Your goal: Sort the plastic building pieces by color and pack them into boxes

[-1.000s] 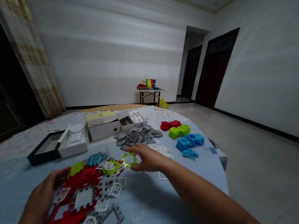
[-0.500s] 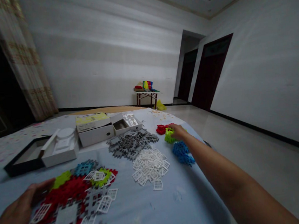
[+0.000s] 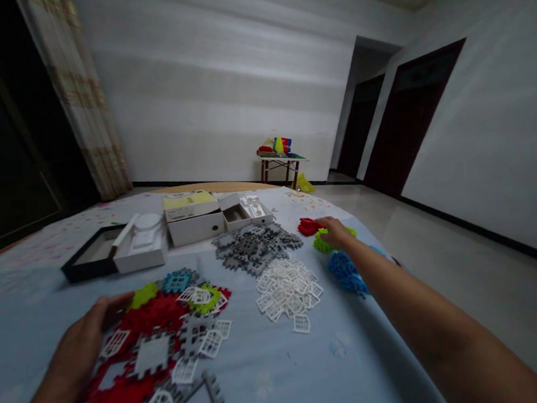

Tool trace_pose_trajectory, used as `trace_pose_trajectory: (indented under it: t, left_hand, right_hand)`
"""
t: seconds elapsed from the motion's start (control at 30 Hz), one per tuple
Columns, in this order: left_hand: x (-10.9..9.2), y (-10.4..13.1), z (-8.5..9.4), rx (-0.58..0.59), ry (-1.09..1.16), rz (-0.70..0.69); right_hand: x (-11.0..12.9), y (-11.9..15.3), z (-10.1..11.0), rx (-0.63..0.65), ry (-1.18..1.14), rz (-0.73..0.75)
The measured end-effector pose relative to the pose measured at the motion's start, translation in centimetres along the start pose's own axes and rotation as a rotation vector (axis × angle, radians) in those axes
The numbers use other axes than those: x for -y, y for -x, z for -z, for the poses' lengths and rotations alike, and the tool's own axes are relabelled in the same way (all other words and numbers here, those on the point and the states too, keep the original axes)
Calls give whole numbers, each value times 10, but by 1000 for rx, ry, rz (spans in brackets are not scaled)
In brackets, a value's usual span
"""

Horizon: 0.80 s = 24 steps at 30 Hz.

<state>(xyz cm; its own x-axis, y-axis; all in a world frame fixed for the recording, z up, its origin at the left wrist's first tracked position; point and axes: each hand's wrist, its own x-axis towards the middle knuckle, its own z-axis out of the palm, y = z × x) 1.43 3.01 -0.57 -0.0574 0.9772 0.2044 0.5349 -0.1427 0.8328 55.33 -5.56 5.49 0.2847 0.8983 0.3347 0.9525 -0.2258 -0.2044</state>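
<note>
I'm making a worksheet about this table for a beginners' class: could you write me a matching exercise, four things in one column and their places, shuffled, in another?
Things
1. Heap of grey toothed plastic pieces
2. Shallow open black-sided box
3. Heap of blue toothed plastic pieces
4. Right hand

Places
A. At the heap of lime-green toothed plastic pieces
B. Just beyond the heap of white lattice window pieces
C. On the near side of the lime-green heap
D. Left of the white plastic-lined box

Pairs: 1-B, 2-D, 3-C, 4-A
</note>
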Motion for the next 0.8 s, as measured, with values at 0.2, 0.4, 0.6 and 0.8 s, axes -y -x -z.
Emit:
trace_pose_trajectory:
  t: [0.2,0.4,0.6,0.8]
  left_hand:
    - [-22,15,3,84,204,99]
    - [-19,16,2,86,245,110]
    - [-15,15,1,120,287,81]
    - [-21,18,0,77,289,91]
  right_hand:
    - [101,16,-16,38,-215,302]
    - [208,60,-35,224,-396,562]
    - [248,74,-46,361,-395,502]
    - [246,74,-48,305,-539,458]
